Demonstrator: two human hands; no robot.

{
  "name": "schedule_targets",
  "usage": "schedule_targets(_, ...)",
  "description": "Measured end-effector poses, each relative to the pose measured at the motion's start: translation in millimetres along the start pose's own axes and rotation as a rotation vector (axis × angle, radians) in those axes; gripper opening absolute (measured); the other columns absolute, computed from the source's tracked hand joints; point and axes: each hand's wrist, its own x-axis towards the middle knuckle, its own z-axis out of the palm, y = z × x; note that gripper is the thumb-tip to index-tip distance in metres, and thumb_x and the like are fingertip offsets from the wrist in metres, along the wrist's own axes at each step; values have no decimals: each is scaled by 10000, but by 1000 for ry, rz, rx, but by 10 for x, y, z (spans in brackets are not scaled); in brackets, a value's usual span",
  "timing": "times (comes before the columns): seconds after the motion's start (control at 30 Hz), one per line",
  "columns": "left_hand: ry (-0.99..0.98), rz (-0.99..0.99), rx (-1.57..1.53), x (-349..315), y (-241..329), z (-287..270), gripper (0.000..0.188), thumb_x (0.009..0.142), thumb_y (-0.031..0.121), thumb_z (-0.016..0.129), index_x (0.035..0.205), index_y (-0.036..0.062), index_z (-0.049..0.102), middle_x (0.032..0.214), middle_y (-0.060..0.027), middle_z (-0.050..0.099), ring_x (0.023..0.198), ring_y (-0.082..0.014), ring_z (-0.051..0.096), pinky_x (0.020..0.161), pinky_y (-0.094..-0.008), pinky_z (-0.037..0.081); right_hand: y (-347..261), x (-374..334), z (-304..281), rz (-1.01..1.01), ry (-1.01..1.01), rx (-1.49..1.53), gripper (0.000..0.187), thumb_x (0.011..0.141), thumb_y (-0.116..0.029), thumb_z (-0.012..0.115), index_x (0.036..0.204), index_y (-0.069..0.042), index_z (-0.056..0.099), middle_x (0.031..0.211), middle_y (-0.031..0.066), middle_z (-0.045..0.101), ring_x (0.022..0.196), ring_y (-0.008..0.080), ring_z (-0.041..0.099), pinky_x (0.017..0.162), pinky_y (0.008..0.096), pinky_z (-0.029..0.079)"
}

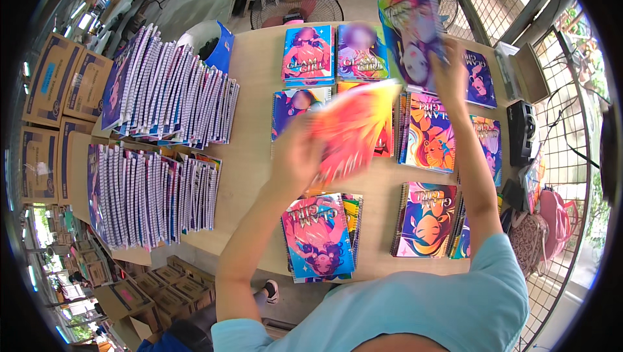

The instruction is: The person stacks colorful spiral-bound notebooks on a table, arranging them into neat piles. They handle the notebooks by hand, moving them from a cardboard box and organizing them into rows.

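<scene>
My left hand (300, 152) grips a spiral notebook with a red, pink and yellow cover (358, 130), smeared by motion over the middle of the table. Farther off at the right, my right hand (451, 74) holds up a notebook with a blue and purple cover (414, 40), also blurred. Beneath and around them lie low piles of illustrated notebooks. Among these are a pink-and-blue one (307, 54) at the back, an orange-and-purple one (428, 136) below my right hand, a swirled one (428, 219) at the near right, and a pink-and-blue stack (318, 235) closest to me.
Two long rows of spiral notebooks (175, 95) stand on edge at the left, beside cardboard boxes (58, 79). A blue bin (222, 47) sits behind them. Past the far edge is a fan (296, 6). A black case (521, 132) and bags (555, 222) line the right side.
</scene>
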Motion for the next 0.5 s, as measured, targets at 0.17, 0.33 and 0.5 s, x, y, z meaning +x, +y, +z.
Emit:
schedule_targets(0.17, 111, -594, 0, -1210, 258, -767, 240, 940, 163, 512, 1085, -20, 569, 984, -59, 617, 875, -132, 575, 808, -281, 454, -945, -1280, -998, 438, -177, 755, 707, 794, -165, 565, 1406, 40, 279, 1322, 159, 453, 1183, 220, 467, 1026, 326, 318)
schedule_targets(0.33, 140, -850, -562, -2023, -203, -494, 660, 964, 447, 402, 1395, -35, 269, 1397, -130, 368, 1256, -172, 367, 1044, -312, 289, -1290, -2828, -564, 606, -502, 870, 691, 875, -73, 536, 1438, 33, 150, 1466, 182, 261, 1361, 241, 241, 1104, 361, 195)
schedule_targets(0.5, -29, -916, -192, -2012, -172, -411, 842, 917, 609, 308, 1459, 17, 54, 1518, -180, 104, 1400, -271, 81, 1114, -390, 141, -1174, -3653, -272, 375, -828, 118, 899, 842, -35, 591, 1440, -5, -79, 1509, 233, 30, 1402, 346, 85, 1126, 398, 139)
